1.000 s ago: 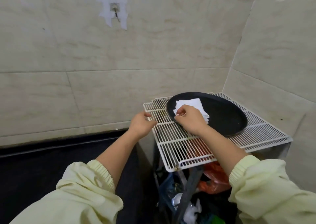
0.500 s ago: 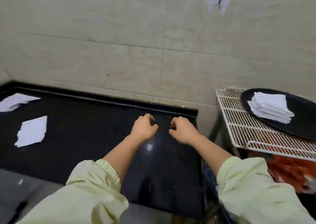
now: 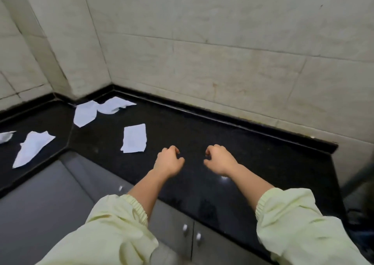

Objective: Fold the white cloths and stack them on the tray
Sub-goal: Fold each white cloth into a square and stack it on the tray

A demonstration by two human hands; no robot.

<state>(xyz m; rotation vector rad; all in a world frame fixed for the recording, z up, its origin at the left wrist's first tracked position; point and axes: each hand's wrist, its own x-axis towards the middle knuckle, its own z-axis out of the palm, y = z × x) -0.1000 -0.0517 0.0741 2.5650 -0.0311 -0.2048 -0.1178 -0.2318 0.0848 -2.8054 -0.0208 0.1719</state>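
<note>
1. A person's left hand (image 3: 169,161) and right hand (image 3: 219,160) hang side by side, a gap between them, palms down over a black counter (image 3: 263,163).
2. Both hands are empty, with fingers loosely curled and thumbs out. Neither touches a cloth.
3. Five white cloths lie loose on the counter, all to the left of the hands. The nearest cloth (image 3: 134,138) lies flat, just beyond and left of the left hand.
4. In the back corner, a flat cloth (image 3: 85,113) meets a crumpled cloth (image 3: 115,105) at one edge.
5. Farther left lies a long cloth (image 3: 32,147). An edge cloth (image 3: 5,136) is cut off by the frame.
6. Pale green sleeves (image 3: 113,234) are gathered at the forearms.
7. A tiled wall (image 3: 222,52) rises behind the counter. Grey cabinet doors (image 3: 174,218) with small knobs sit below it.
</note>
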